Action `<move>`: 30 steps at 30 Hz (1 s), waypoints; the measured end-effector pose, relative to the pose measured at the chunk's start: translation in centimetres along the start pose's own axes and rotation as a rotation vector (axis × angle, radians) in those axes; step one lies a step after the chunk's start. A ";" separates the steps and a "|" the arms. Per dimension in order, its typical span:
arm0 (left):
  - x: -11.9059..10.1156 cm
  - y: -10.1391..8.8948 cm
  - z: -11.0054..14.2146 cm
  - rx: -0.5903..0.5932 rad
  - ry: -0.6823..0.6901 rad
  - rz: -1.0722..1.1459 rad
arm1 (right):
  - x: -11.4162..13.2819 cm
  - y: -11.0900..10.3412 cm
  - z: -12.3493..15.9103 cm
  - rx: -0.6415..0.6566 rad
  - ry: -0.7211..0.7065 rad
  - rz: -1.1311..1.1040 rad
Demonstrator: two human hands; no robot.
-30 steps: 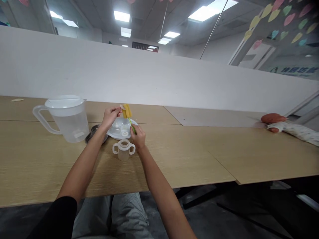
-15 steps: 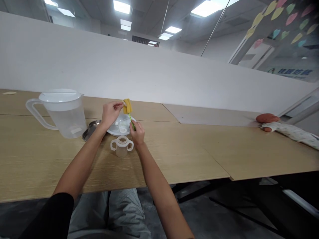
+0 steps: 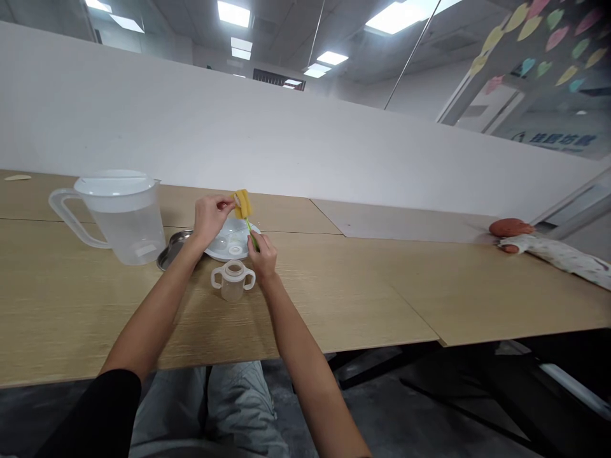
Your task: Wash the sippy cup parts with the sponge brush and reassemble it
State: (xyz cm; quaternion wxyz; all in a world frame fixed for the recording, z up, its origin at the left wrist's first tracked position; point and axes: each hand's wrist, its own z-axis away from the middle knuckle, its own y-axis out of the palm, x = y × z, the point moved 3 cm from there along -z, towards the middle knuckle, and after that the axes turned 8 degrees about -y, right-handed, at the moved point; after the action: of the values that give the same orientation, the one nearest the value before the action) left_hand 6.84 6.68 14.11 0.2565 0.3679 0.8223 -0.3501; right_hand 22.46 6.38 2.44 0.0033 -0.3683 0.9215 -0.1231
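My right hand (image 3: 263, 253) is closed around the green handle of a bottle brush (image 3: 242, 203) with a yellow sponge head, held upright. Beside the sponge, the fingertips of my left hand (image 3: 210, 216) pinch a small whitish piece (image 3: 237, 200) that touches the yellow head; its kind is too small to make out. Under both hands lies a white dish (image 3: 222, 255) with clear plastic parts in it, partly covered by my hands. A clear two-handled baby cup (image 3: 233, 287) stands open on the table, in front of the dish.
At the left stands a large lidded plastic pitcher (image 3: 126, 222). A metal tray (image 3: 175, 249) lies between it and the dish, partly behind my left forearm. A reddish-brown object (image 3: 512, 227) and a white patterned cloth (image 3: 558, 256) lie at the table's far right. A white partition (image 3: 305, 140) borders the back.
Hardly anything differs. My left hand, with the whitish piece, and the sponge head have shifted very slightly left; the cup and dish stay put.
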 end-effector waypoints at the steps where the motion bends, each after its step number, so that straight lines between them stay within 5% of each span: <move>1: -0.1 0.1 0.0 0.041 -0.011 0.026 | 0.0 -0.1 0.0 -0.008 0.000 0.005; 6: -0.3 0.4 -0.1 0.196 -0.034 0.004 | 0.0 -0.3 -0.1 -0.056 -0.002 0.025; 14: -0.2 0.0 0.1 0.012 0.043 -0.073 | 0.0 -0.2 -0.1 -0.017 -0.008 -0.001; 24: -0.1 0.1 -0.1 0.014 -0.095 0.038 | -0.1 0.0 -0.2 -0.020 0.060 -0.057; 30: 0.5 -0.6 -0.1 -0.056 -0.057 -0.213 | -0.6 -0.7 -0.5 -0.192 0.198 0.001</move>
State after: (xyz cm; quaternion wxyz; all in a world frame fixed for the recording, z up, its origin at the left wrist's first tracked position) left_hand 6.08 6.66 14.07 0.2514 0.2611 0.8585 -0.3627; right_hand 23.28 6.41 3.02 -0.1226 -0.3526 0.9251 -0.0702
